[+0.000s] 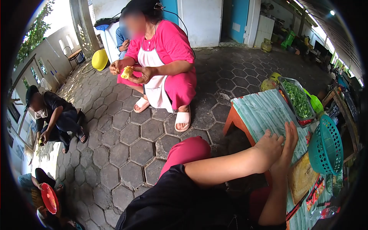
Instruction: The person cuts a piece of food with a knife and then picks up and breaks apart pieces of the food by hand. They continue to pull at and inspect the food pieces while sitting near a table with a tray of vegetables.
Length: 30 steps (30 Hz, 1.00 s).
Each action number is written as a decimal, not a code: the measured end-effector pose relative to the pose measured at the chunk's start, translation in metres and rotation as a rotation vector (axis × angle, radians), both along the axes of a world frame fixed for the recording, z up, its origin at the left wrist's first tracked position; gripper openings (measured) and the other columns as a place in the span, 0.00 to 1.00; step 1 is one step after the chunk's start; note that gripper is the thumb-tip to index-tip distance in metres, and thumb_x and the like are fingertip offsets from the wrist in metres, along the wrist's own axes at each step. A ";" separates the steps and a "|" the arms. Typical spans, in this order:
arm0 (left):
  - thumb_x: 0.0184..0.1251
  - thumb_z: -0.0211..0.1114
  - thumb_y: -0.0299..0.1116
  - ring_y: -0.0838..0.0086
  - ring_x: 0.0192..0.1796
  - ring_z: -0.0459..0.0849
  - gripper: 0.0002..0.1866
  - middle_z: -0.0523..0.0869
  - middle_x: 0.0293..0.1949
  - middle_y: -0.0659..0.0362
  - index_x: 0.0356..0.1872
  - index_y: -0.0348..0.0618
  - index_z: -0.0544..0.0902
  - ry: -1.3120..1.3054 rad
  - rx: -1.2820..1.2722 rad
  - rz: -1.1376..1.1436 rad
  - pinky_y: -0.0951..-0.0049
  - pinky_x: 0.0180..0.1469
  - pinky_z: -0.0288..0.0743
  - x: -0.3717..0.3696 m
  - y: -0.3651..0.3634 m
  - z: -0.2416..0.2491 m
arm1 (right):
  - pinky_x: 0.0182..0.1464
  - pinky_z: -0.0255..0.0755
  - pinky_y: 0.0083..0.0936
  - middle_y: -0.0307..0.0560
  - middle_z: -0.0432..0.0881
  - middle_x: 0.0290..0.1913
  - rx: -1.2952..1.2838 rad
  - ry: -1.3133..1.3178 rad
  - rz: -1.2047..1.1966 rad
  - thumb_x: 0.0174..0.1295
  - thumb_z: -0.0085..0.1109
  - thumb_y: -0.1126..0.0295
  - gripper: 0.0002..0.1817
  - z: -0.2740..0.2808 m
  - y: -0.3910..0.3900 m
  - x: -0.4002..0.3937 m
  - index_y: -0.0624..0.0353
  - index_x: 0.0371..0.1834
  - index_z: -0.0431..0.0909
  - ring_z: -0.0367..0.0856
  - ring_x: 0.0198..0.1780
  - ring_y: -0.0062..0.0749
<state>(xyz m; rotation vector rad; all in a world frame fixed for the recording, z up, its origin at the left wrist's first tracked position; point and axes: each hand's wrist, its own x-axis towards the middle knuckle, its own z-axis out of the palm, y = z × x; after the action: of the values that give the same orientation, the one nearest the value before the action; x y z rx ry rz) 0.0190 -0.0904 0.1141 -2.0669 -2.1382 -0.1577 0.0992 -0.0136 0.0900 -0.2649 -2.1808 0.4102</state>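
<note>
I saw both hands pressed together on the low table's green ribbed cloth [260,111]; the left hand [270,147] lay flat, fingers together, gripping nothing; the right hand [288,143] stood edge-on against it, fingers straight and closed. The teal plastic mesh basket [326,147] lay tipped at three o'clock, near; the grey tray of chopped greens [297,97] sat at one o'clock.

Striped pale-green table cover [264,111], teal basket [326,147], grey tray [288,100], green chopped vegetables [298,100]
</note>
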 end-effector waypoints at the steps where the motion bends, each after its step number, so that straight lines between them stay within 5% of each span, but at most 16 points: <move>1: 0.51 0.68 0.34 0.60 0.57 0.73 0.21 0.73 0.53 0.52 0.47 0.38 0.81 -0.021 0.003 -0.008 0.54 0.65 0.61 0.000 0.000 0.002 | 0.68 0.54 0.50 0.57 0.54 0.70 -0.001 0.000 -0.001 0.52 0.67 0.67 0.40 0.001 0.000 0.000 0.56 0.69 0.59 0.53 0.72 0.54; 23: 0.53 0.63 0.28 0.60 0.49 0.81 0.14 0.80 0.43 0.52 0.41 0.35 0.82 -0.019 -0.038 -0.005 0.57 0.62 0.67 0.003 0.001 0.002 | 0.68 0.56 0.44 0.54 0.60 0.68 0.058 0.004 0.021 0.52 0.65 0.73 0.35 -0.001 0.011 0.001 0.54 0.66 0.65 0.57 0.70 0.51; 30: 0.57 0.58 0.23 0.54 0.58 0.75 0.17 0.75 0.53 0.47 0.49 0.33 0.77 -0.260 0.040 -0.106 0.46 0.60 0.64 -0.012 0.013 -0.009 | 0.67 0.55 0.43 0.51 0.62 0.67 -0.040 -0.030 -0.003 0.49 0.64 0.76 0.38 -0.005 0.027 0.004 0.48 0.67 0.65 0.59 0.68 0.52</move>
<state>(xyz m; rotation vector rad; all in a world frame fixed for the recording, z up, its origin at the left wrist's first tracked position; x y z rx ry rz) 0.0067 -0.0774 0.1048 -2.2444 -2.1426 -0.5037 0.1028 0.0131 0.0852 -0.2979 -2.2027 0.4513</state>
